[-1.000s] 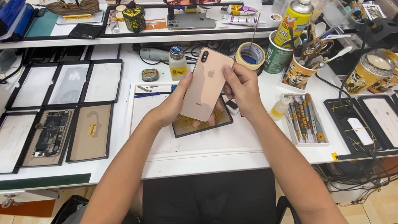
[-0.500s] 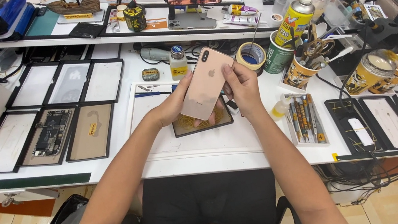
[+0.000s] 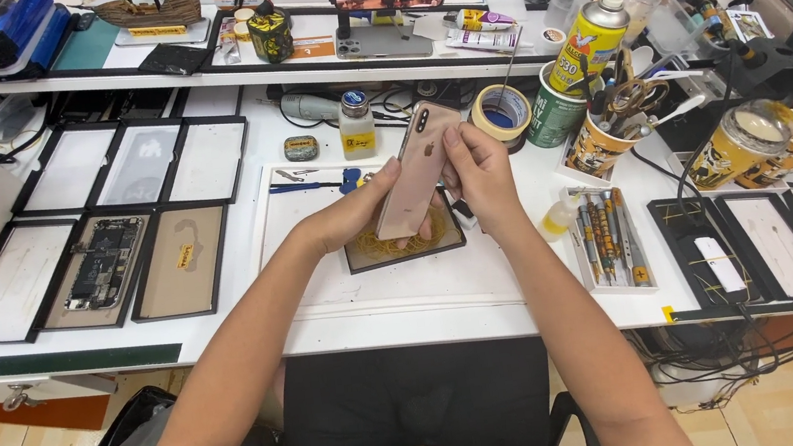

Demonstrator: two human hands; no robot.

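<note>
We hold the rose-gold phone [image 3: 418, 170] between both hands, back side up, its camera end tilted away from us and raised above the worktop [image 3: 406, 297]. Our left hand [image 3: 360, 212] cups the phone's lower left edge from beneath, fingers closed on it; our right hand [image 3: 479, 170] grips the right edge, thumb pressed on the back, seemingly to steady it while we look it over. Both forearms reach forward from the bottom of the view and converge at the phone, elbows tucked in, wrists slightly lifted.

Directly under the phone lies a dark glass pad [image 3: 406, 243] on a white mat [image 3: 393, 274], likely kept there as a clean spot for laying parts down. Just right of the phone sits a roll of tape [image 3: 501, 111], and beyond that a green can [image 3: 552, 113] and a yellow spray can [image 3: 590, 41]. To the lower right of the phone a tray of tools [image 3: 605, 238] stays within easy reach. Well to the left of the phone, black-framed trays [image 3: 104, 224] are laid out in rows, one holding an opened phone body [image 3: 102, 264]. A small bottle [image 3: 356, 125] stands just behind the phone.
</note>
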